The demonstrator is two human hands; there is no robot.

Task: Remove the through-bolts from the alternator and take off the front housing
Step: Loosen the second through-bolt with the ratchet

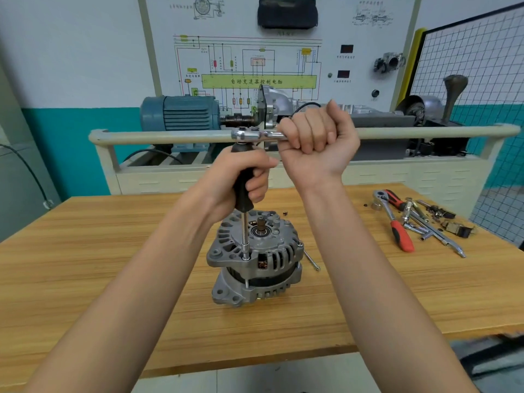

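While the alternator [255, 258] stood upright near the middle of the wooden table [85, 265], both hands worked above it. Its body was cast grey metal, rough and dull, with curved cooling slots around the front housing [252, 245] and a short shaft with a bearing in the centre of the top. Copper windings showed through one slot.

A long driver [243, 194] stood vertical on the left part of the housing: a black smooth handle, then a thin bright steel shank, and a small socket at the bottom, seated on a through-bolt [246, 283] whose shaft showed lower down, in the gap between the two housings. The left hand [241, 177] was wrapped around the black handle, fingers curled tight, well above the alternator. The right hand [314, 137] was closed in a fist on the chrome handle of a ratchet [255, 135], which lay horizontal on the top of the driver. The ratchet handle was mostly hidden inside the fist.

One loose long bolt [312, 260] lay on the table just beside the alternator, on its right. Further right lay a red-and-black ratchet [394, 219] with chrome extensions and small dark parts; these were hard to make out.
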